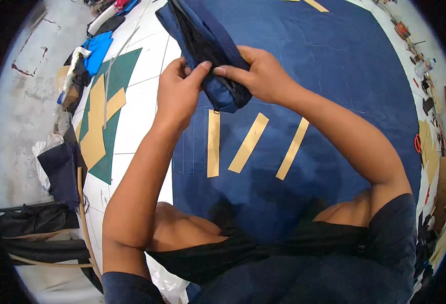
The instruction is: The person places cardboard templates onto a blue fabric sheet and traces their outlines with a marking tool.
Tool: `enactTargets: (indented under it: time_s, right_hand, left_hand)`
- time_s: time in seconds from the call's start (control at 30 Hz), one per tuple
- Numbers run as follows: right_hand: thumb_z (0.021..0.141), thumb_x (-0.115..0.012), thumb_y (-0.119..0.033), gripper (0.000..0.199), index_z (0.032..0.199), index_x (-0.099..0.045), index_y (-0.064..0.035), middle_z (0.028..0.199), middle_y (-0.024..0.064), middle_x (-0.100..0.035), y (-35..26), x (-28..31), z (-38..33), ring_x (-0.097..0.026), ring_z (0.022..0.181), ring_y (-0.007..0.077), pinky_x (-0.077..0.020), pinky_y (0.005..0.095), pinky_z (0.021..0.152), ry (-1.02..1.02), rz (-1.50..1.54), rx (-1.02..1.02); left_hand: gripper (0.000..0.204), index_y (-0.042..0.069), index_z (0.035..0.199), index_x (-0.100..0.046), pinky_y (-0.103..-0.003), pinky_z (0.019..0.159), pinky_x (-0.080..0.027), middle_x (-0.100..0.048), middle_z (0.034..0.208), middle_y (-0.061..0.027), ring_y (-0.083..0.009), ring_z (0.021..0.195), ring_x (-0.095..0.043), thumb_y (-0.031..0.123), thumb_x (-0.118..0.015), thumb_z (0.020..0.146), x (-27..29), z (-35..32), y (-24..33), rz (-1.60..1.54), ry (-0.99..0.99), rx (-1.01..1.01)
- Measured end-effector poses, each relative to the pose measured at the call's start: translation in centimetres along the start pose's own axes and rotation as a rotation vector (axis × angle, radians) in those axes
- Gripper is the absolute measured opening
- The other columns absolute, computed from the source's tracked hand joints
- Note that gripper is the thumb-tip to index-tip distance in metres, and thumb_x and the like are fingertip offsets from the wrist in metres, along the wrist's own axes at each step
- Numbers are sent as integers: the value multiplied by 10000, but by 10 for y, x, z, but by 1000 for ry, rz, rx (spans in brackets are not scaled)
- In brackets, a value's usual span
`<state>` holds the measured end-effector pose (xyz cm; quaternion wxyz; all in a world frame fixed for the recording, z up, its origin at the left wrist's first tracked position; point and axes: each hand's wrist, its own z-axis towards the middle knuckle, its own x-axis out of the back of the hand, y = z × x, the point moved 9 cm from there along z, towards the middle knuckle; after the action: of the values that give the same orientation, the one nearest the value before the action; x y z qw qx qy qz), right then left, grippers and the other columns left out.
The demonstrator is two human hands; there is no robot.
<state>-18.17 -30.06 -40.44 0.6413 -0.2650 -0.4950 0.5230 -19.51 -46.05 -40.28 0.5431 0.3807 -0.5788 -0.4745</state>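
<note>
My left hand (178, 91) and my right hand (261, 75) both pinch the lower end of a navy blue fabric piece with a black inner layer (202, 38), held up over the table. Thumbs and fingertips meet at its edge, close to each other. A small zip pull hangs from the bottom of the piece. Below it lies a large sheet of dark blue cloth (334, 76) with faint chalk lines. Three tan strips rest on that cloth: one upright (213, 143), one slanted (248, 143) and another slanted one (292, 149).
A green cutting mat (115, 76) with tan paper patterns (94, 126) and a grey ruler lies at the left on the white table. Bright blue and black fabric scraps pile along the left edge. Orange-handled scissors (417, 143), tools and a bottle line the right edge.
</note>
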Motion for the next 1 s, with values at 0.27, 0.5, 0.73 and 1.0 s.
enactTargets:
  time_s: [0.27, 0.5, 0.73, 1.0]
  right_hand:
    - [844, -745, -446, 505, 979, -646, 31, 832, 200, -687, 0, 0, 1, -683, 764, 292, -514, 396, 683, -8, -34, -3]
    - [842, -739, -451, 509, 981, -649, 31, 855, 224, -686, 6, -2, 1, -688, 788, 326, -515, 402, 693, -36, -57, -20]
    - [861, -697, -422, 470, 968, -645, 32, 924, 265, -679, 20, 33, 8, -672, 864, 417, -511, 448, 731, 131, -202, -36]
    - [861, -669, -491, 503, 930, -642, 7, 881, 231, -676, 64, 128, 8, -657, 798, 396, -499, 448, 705, 345, -527, -123]
  left_hand:
    - [357, -46, 1092, -534, -217, 609, -434, -574, 786, -15, -73, 664, -540, 124, -751, 866, 9, 4, -3, -67, 97, -36]
    - [354, -24, 1081, -532, -214, 600, -422, -560, 761, 3, -67, 662, -527, 155, -755, 872, 7, 4, -4, -5, 81, -31]
    - [499, 27, 1212, -519, -267, 668, -440, -554, 916, -26, -91, 765, -512, 436, -621, 944, -16, 3, -20, 8, -69, 33]
    - [731, -25, 1310, -496, -462, 975, -491, -562, 1275, -273, -406, 1166, -581, 439, -741, 802, 8, -38, -265, 1139, -626, 300]
